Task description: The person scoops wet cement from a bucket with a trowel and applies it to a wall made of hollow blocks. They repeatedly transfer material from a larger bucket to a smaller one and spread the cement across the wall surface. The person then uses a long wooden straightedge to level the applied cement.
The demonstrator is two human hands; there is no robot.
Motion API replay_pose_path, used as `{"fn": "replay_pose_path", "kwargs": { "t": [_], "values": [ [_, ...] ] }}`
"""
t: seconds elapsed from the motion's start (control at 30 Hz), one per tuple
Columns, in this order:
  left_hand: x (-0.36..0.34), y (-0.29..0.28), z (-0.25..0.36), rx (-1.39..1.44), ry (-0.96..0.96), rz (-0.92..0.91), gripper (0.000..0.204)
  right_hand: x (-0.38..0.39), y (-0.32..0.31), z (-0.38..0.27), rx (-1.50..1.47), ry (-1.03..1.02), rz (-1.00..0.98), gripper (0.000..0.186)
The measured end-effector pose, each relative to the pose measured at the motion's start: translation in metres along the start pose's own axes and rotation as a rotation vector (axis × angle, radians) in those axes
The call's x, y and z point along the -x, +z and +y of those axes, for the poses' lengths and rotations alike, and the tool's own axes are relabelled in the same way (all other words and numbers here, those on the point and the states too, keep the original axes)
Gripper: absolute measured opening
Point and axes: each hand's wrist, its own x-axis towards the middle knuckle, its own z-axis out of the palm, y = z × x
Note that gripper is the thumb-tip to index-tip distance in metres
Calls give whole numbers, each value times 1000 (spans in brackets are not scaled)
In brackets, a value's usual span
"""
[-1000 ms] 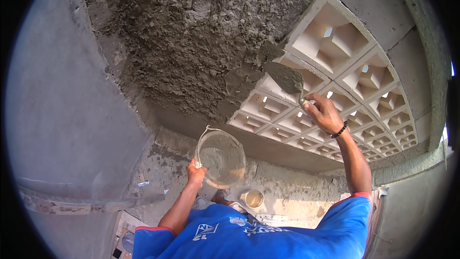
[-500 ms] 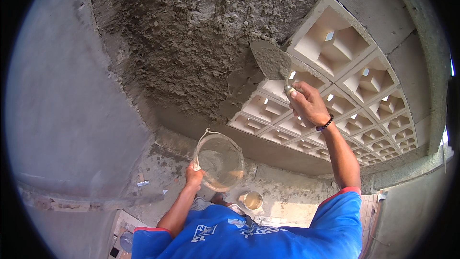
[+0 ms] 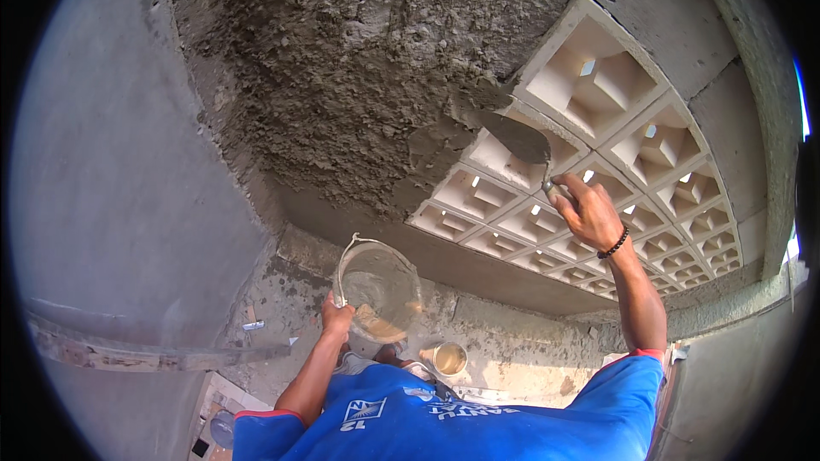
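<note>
My right hand (image 3: 591,212) is closed round the handle of a pointed trowel (image 3: 518,138). The blade lies in front of the cream ventilation blocks (image 3: 565,164), its tip by the edge of the wet mortar (image 3: 442,147) on the wall. Rough, dark mortar covers the wall to the left of the blocks. My left hand (image 3: 336,316) grips the rim of a bucket (image 3: 418,300), by its raised handle. Grey mortar (image 3: 376,277) lies inside, and the bucket is tilted so that its mouth faces up toward me.
A smaller pail (image 3: 448,359) with a tan inside stands on the floor near my feet. Smooth grey wall (image 3: 111,188) rises on the left, with a wooden beam (image 3: 154,357) along its lower part. A concrete ledge (image 3: 530,322) runs below the blocks.
My right hand and the trowel have moved right and down, away from the wet mortar, and the blade has turned. A fresh patch shows near the block edge. The bucket has shifted slightly left.
</note>
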Motion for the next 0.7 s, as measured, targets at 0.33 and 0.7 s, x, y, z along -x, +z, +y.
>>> {"fn": "replay_pose_path", "kwargs": {
  "t": [0.33, 0.7],
  "values": [
    [-4, 5, -5, -79, 40, 14, 61, -45, -14, -4, 48, -26, 13, 31],
    [24, 2, 36, 45, -14, -48, 61, -5, -44, 21, -193, 28, 86, 38]
  ]
}}
